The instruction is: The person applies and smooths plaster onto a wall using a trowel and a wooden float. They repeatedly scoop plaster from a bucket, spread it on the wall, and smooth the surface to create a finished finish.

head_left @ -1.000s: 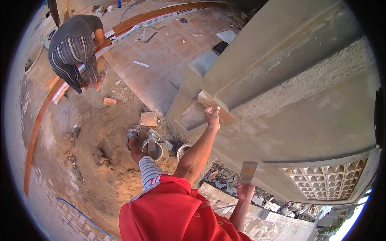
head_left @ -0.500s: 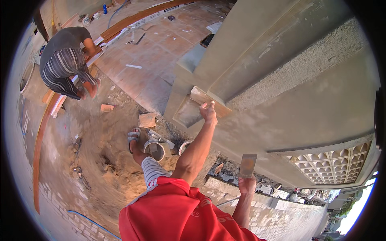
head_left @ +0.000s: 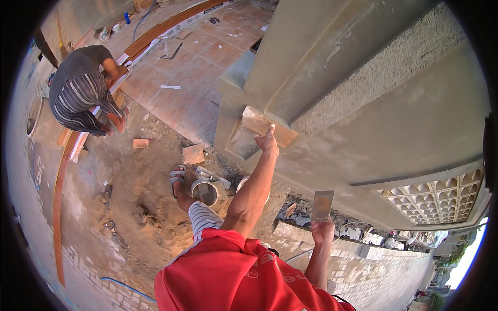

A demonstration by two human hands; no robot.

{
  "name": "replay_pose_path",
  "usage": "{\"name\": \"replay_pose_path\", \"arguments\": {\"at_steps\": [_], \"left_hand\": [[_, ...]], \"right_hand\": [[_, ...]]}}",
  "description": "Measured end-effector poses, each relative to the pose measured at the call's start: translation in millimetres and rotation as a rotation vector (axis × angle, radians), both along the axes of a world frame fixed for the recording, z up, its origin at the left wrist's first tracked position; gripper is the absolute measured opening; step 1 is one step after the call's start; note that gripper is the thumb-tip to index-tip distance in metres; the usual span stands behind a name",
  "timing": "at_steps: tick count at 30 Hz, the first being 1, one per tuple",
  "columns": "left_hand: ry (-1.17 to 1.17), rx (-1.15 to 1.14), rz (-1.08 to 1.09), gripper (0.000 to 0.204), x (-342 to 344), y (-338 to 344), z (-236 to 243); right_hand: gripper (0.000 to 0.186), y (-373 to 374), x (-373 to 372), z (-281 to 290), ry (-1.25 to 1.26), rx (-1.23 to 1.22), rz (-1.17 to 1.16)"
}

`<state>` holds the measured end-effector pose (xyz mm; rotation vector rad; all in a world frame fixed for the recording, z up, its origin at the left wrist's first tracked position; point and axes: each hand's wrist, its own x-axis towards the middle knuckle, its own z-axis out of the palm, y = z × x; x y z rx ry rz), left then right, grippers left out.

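My left hand [head_left: 267, 142] grips a short wooden board [head_left: 286, 136] by its near edge, one finger or the thumb stretched over its face. The board lies against the plastered ledge [head_left: 232, 111] at the foot of a grey pillar. Its left end is pale and worn. Lower right, my right hand [head_left: 322, 231] is closed on a flat rectangular metal trowel [head_left: 322, 205], held up with its blade away from me; a brownish smear shows on it. Fingers hide the trowel's grip. Between blade and the plastered wall [head_left: 373, 140] there is a gap.
Near my sandalled foot [head_left: 178, 174] stand a bucket [head_left: 213, 193], another partly behind my forearm, a long trowel [head_left: 211, 175] and a broken tile [head_left: 193, 154]. A co-worker [head_left: 83, 88] bends over boards at upper left. A patterned vent block panel [head_left: 433, 199] sits at right.
My left hand has shifted slightly down along the board, which is turned a little. The right hand with its trowel has risen slightly. The whole view has also shifted a bit.
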<state>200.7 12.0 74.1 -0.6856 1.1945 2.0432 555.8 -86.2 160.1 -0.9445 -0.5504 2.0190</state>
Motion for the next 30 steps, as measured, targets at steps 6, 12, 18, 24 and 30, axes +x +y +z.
{"name": "replay_pose_path", "arguments": {"at_steps": [6, 12, 18, 24, 30], "left_hand": [[-0.028, 0.026, -0.02, 0.106, 3, -1, 0], [-0.056, 0.01, -0.037, 0.102, 1, -7, 9], [-0.042, 0.02, -0.007, 0.101, 1, -8, 11], [-0.011, 0.029, -0.039, 0.099, 3, -9, 7], [0.024, 0.033, -0.079, 0.104, 3, -9, 6]], "right_hand": [[0.028, -3, 1, -4, 0.014, -0.032, -0.025], [0.029, -2, 7, -12, 0.042, -0.012, 0.004], [0.03, -2, 9, -15, 0.059, -0.025, 0.005], [0.029, -2, 8, -10, 0.007, -0.028, 0.0], [0.028, -1, 8, -11, 0.025, -0.034, -0.007]]}}
